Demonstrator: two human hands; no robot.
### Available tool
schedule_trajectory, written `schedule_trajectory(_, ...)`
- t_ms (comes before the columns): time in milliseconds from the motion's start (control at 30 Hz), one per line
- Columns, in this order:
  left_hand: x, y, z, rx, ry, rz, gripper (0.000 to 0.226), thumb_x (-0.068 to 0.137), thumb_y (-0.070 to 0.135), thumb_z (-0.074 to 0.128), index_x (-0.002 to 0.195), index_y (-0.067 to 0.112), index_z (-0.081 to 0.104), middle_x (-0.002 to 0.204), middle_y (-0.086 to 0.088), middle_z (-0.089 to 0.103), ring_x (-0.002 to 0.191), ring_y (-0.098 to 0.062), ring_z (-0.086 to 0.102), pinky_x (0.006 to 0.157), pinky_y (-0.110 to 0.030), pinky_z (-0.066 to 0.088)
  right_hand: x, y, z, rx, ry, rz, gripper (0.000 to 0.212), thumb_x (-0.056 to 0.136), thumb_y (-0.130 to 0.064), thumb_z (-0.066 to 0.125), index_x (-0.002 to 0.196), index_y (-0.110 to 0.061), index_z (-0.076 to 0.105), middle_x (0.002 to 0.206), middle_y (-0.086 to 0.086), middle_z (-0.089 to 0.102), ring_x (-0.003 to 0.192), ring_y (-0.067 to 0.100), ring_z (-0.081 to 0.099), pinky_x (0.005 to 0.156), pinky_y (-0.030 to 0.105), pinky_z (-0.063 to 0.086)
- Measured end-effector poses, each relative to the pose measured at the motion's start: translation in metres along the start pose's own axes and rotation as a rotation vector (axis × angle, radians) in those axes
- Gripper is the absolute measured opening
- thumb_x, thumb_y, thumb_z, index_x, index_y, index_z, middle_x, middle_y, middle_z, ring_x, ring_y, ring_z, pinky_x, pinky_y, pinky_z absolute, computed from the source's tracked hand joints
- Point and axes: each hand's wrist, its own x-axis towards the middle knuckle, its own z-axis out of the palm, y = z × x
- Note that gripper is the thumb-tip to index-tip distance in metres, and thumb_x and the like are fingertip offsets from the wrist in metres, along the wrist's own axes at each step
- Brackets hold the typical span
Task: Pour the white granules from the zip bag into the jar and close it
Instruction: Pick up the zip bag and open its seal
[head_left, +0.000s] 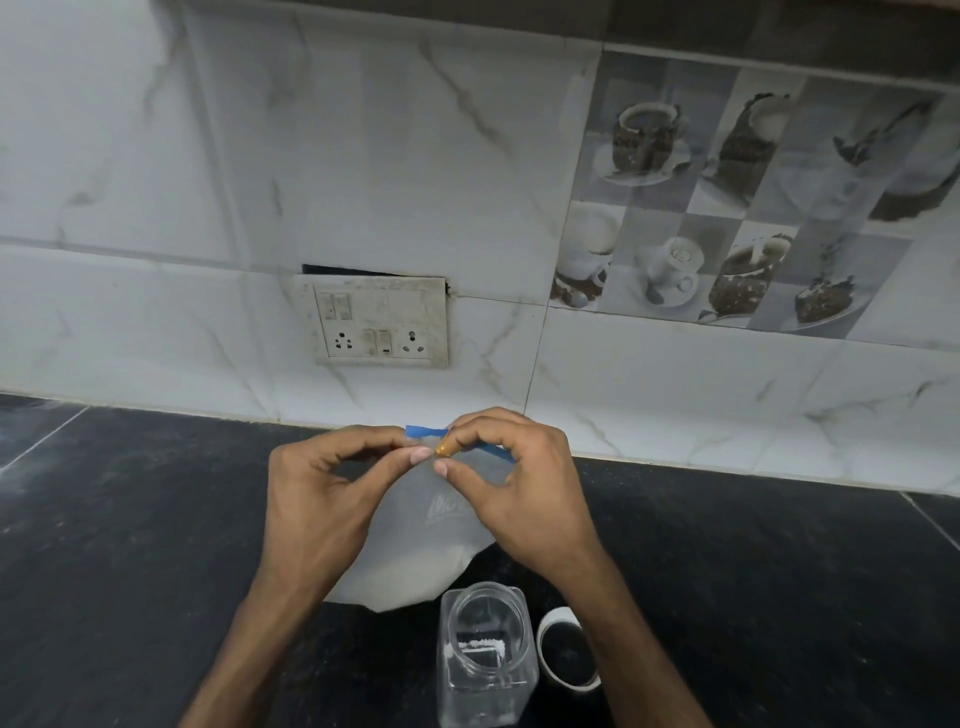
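Note:
A clear zip bag (415, 551) with a blue zip strip along its top stands on the black counter, its lower part full of white granules. My left hand (322, 499) pinches the bag's top at the left of the strip. My right hand (514, 483) pinches the strip beside it, fingertips nearly touching the left ones. In front of the bag stands an open clear plastic jar (485, 654) with a few white granules at its bottom. Its white lid (566, 649) lies upside down to the right of the jar, partly behind my right forearm.
The black stone counter (130, 545) runs left and right of the bag. Behind it rises a white marble-tile wall with a switch and socket plate (376, 322) and a printed tile of cups at the right.

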Motion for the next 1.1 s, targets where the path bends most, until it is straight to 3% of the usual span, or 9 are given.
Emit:
schedule_trajectory(67, -0.001, 0.005, 0.001, 0.040, -0.016, 0.047, 0.021, 0.070, 0.031, 0.078, 0.090, 0.032, 0.074, 0.083, 0.034, 0.074, 0.076, 0.007, 0.072, 0.073, -0.006, 0.053, -0.001, -0.001, -0.001, 0.031, 0.003, 0.010, 0.007, 0.081, -0.013, 0.081, 0.085, -0.016, 0.077, 0.087, -0.007, 0.073, 0.086, 0.008, 0.067, 0.083, 0.021, 0.054)
schedule_trajectory(167, 0.000, 0.011, -0.002, 0.092, -0.095, 0.144, 0.034, 0.077, 0.018, 0.079, 0.109, 0.021, 0.068, 0.090, 0.027, 0.075, 0.084, 0.006, 0.071, 0.081, -0.007, 0.053, -0.003, -0.001, -0.003, 0.068, 0.016, -0.006, 0.005, 0.081, -0.012, 0.080, 0.085, -0.015, 0.078, 0.085, -0.006, 0.073, 0.084, 0.008, 0.068, 0.080, 0.014, 0.052)
schedule_trajectory(233, 0.003, 0.013, -0.006, 0.234, -0.172, 0.289, 0.028, 0.082, 0.013, 0.080, 0.109, 0.017, 0.072, 0.092, 0.026, 0.072, 0.089, 0.007, 0.068, 0.082, -0.006, 0.051, -0.004, -0.002, -0.004, 0.080, 0.015, -0.017, 0.005, 0.082, -0.011, 0.080, 0.086, -0.014, 0.079, 0.086, -0.006, 0.074, 0.085, 0.008, 0.068, 0.081, 0.014, 0.051)
schedule_trajectory(300, 0.007, 0.014, -0.008, 0.336, -0.212, 0.384, 0.022, 0.081, 0.009, 0.073, 0.102, 0.011, 0.079, 0.094, 0.008, 0.073, 0.087, 0.000, 0.067, 0.080, -0.010, 0.051, -0.004, -0.001, -0.005, 0.099, 0.023, -0.024, 0.004, 0.082, -0.010, 0.079, 0.085, -0.013, 0.079, 0.086, -0.005, 0.074, 0.086, 0.007, 0.069, 0.082, 0.015, 0.051)
schedule_trajectory(467, 0.012, 0.016, -0.010, 0.399, -0.184, 0.406, 0.015, 0.079, 0.007, 0.073, 0.091, 0.005, 0.081, 0.087, -0.005, 0.075, 0.083, -0.005, 0.065, 0.080, -0.011, 0.051, -0.005, 0.004, -0.007, 0.078, 0.033, -0.040, 0.002, 0.084, -0.013, 0.078, 0.085, -0.013, 0.079, 0.087, -0.006, 0.075, 0.087, 0.005, 0.069, 0.083, 0.014, 0.051)
schedule_trajectory(633, 0.017, 0.022, -0.015, 0.408, -0.059, 0.414, 0.012, 0.081, 0.007, 0.072, 0.089, 0.002, 0.080, 0.087, 0.003, 0.069, 0.084, -0.003, 0.062, 0.086, -0.004, 0.046, -0.009, 0.022, -0.012, -0.012, 0.041, -0.022, 0.006, 0.086, -0.020, 0.077, 0.089, -0.015, 0.079, 0.093, -0.008, 0.073, 0.092, 0.004, 0.068, 0.087, 0.017, 0.051)
schedule_trajectory(867, 0.020, 0.022, -0.029, 0.431, -0.013, 0.388, 0.008, 0.081, 0.002, 0.076, 0.089, 0.000, 0.079, 0.084, -0.001, 0.069, 0.084, 0.004, 0.061, 0.086, -0.001, 0.043, -0.018, 0.048, -0.032, -0.132, 0.044, 0.033, 0.025, 0.084, -0.048, 0.070, 0.082, -0.024, 0.078, 0.086, -0.018, 0.070, 0.090, 0.001, 0.067, 0.082, 0.014, 0.049)
schedule_trajectory(1000, 0.022, 0.018, -0.038, 0.445, -0.023, 0.376, 0.008, 0.082, 0.004, 0.077, 0.089, 0.001, 0.079, 0.083, 0.000, 0.069, 0.090, 0.017, 0.059, 0.086, -0.002, 0.044, -0.018, 0.057, -0.043, -0.132, -0.010, 0.020, 0.007, 0.083, -0.031, 0.079, 0.087, -0.025, 0.078, 0.090, -0.017, 0.075, 0.092, -0.001, 0.069, 0.086, 0.012, 0.049)
schedule_trajectory(1100, 0.026, 0.015, -0.045, 0.424, 0.013, 0.337, 0.010, 0.082, 0.006, 0.072, 0.088, 0.001, 0.079, 0.083, -0.003, 0.070, 0.087, 0.018, 0.060, 0.083, -0.003, 0.045, -0.006, 0.048, -0.042, 0.005, 0.008, 0.049, 0.005, 0.082, -0.015, 0.081, 0.085, -0.018, 0.078, 0.091, -0.008, 0.077, 0.093, 0.001, 0.071, 0.084, 0.016, 0.052)
